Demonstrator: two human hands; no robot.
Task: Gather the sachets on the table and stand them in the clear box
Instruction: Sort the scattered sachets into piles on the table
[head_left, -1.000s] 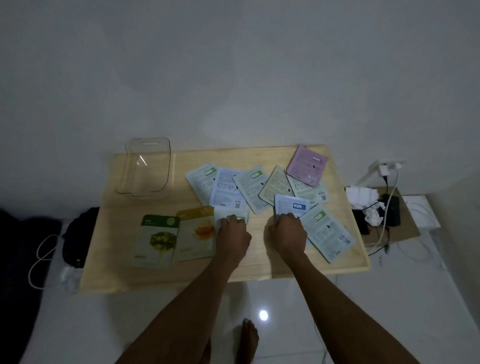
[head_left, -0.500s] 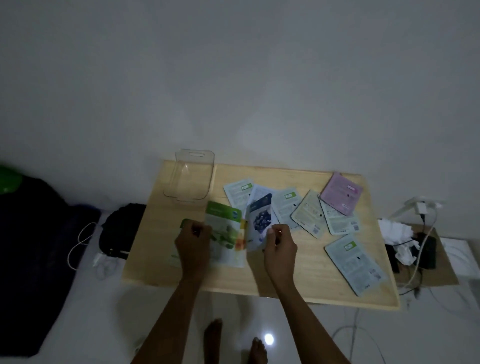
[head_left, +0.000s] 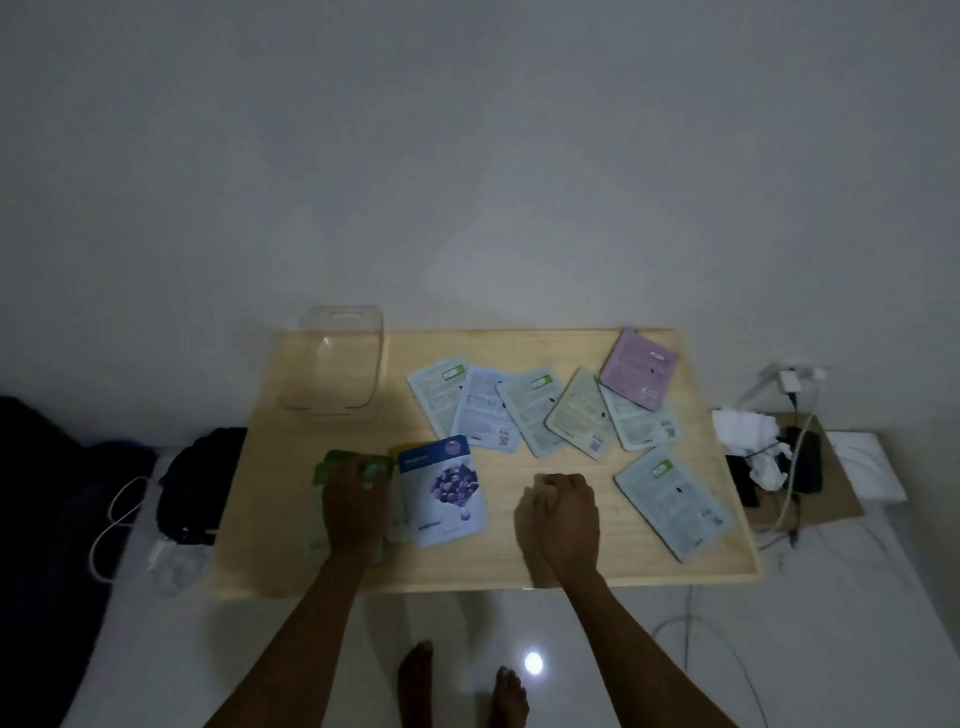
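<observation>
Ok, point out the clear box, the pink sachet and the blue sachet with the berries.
clear box (head_left: 332, 410), head view, on its near rim.
pink sachet (head_left: 638, 368), head view, middle of its flat face.
blue sachet with the berries (head_left: 444, 491), head view, on the printed berries.

Green sachet (head_left: 332, 464): mostly hidden beneath left hand (head_left: 355, 512). Sachet print: too small, dim to read. Right hand (head_left: 561, 519): curled, contents indeterminate. Forearms: cut by bottom edge.

Pale sachets (head_left: 535, 415) lie fanned flat on the table, the empty clear box (head_left: 332, 364) upright far-left.
</observation>
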